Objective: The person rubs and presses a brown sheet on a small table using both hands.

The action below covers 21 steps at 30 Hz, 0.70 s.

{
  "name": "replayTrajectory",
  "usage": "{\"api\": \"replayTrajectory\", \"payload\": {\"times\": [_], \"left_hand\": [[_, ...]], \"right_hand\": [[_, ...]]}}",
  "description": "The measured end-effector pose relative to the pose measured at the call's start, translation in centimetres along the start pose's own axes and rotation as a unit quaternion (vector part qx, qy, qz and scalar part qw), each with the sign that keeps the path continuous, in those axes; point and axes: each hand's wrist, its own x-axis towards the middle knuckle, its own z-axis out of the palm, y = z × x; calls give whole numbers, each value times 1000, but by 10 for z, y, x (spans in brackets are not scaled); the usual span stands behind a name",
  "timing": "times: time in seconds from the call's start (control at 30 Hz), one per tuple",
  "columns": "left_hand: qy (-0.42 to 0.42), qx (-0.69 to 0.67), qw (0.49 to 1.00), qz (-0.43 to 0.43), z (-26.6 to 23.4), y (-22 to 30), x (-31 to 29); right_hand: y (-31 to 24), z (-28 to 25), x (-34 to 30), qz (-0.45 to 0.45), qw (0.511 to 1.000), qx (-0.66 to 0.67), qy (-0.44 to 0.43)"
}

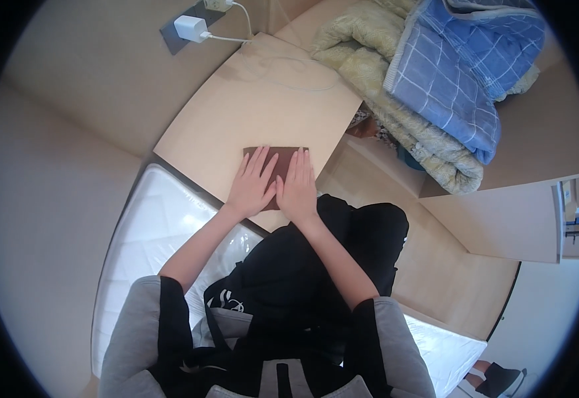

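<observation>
A flat dark brown sheet [277, 178], roughly square, lies on the pale wooden board [219, 109] in front of me. My left hand [253, 182] rests flat on its left side, fingers stretched out and pointing away from me. On the right side of the sheet lies my right hand [297, 186], palm down, its fingers straight and close together. The two thumbs come near each other over the middle of the sheet. Both hands cover much of it, so only its centre and far edge show. Whether it is paper or cloth I cannot tell.
White chargers with cables are plugged into a wall socket [176, 32] at the far left. A folded yellowish quilt [362, 50] and a blue checked blanket [445, 86] are piled at the far right. A plastic-covered white mattress [146, 232] lies below the board. A thin cable [296, 86] crosses the board.
</observation>
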Motion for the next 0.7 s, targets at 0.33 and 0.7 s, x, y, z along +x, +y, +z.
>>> {"api": "replayTrajectory", "payload": {"times": [0.33,0.7], "left_hand": [[16,32,998,49,19,-30,80],[22,35,999,20,27,-34,105]], "right_hand": [[41,20,62,15,995,-75,71],[58,21,90,25,998,-50,42]]}}
